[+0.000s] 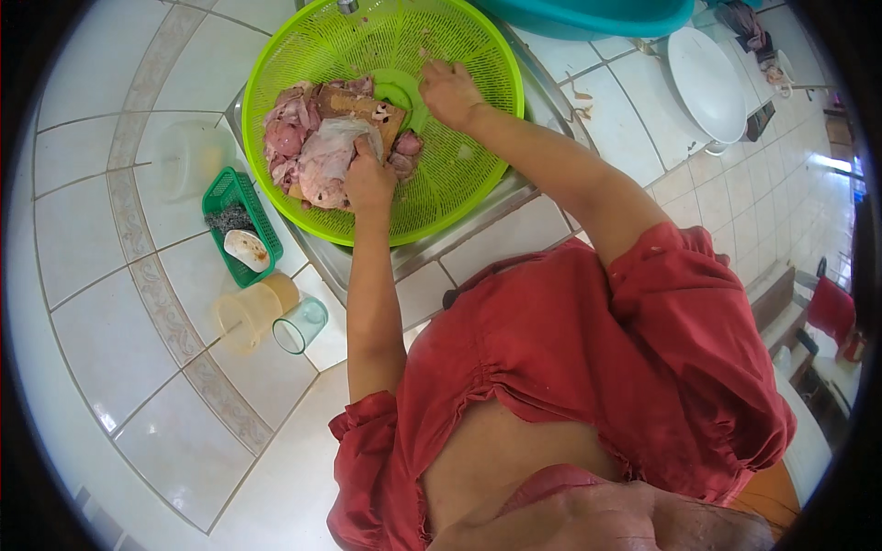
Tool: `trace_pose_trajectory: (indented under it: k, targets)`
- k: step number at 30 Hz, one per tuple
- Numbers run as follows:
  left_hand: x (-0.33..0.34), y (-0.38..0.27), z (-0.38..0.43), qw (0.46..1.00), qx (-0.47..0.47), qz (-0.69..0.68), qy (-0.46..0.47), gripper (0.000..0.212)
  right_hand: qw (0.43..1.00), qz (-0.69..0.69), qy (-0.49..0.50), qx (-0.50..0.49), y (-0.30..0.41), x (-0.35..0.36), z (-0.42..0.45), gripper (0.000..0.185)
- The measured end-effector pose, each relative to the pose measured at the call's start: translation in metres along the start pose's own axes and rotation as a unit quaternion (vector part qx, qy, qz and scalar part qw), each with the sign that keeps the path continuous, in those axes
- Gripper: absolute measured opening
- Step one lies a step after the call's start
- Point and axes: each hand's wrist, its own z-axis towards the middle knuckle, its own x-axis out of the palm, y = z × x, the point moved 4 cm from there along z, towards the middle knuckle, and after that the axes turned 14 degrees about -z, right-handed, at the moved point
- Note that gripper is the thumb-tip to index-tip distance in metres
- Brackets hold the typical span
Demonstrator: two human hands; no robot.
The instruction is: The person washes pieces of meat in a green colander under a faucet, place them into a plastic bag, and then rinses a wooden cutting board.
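Note:
A wide lime-green plastic colander (pixel 455 193) rests over the metal sink. Inside it lies a heap of raw, pinkish meat pieces (pixel 284 138), partly on a brown board (pixel 348 105) that looks wooden. My left hand (pixel 370 182) grips a large pale piece of meat with whitish skin (pixel 329 165), at the heap's near side; its fingertips are partly hidden by the skin. A smaller dark pink piece (pixel 408 144) sits just right of that hand. Over the colander's right half, my right hand (pixel 446 93) has curled fingers close to the mesh. Whether it holds some small scrap cannot be made out.
Left of the sink stand a green plastic basket (pixel 241 179) with a scouring pad (pixel 231 219) and soap (pixel 247 251), a yellowish cup (pixel 241 317) and a glass (pixel 300 326). A teal basin (pixel 586 21) and white plate (pixel 706 86) are on the tiled counter to the right.

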Motion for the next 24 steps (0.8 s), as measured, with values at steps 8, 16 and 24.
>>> trace_pose_trajectory:
  k: [8, 16, 24]
  targets:
    - [0.0, -0.006, 0.0, 1.0, -0.01, -0.02, 0.007, 0.067, 0.994, -0.054, 0.071, -0.064, -0.017, -0.002, 0.003, 0.043]
    - [0.002, -0.003, -0.003, 0.999, -0.008, -0.044, 0.01, 0.064, 0.997, -0.08, 0.0, -0.021, 0.003, -0.002, -0.051, 0.036]
    - [-0.005, -0.004, -0.005, 0.998, 0.009, -0.057, 0.019, 0.062, 0.998, -0.002, 0.046, -0.053, -0.012, 0.005, -0.036, 0.028]
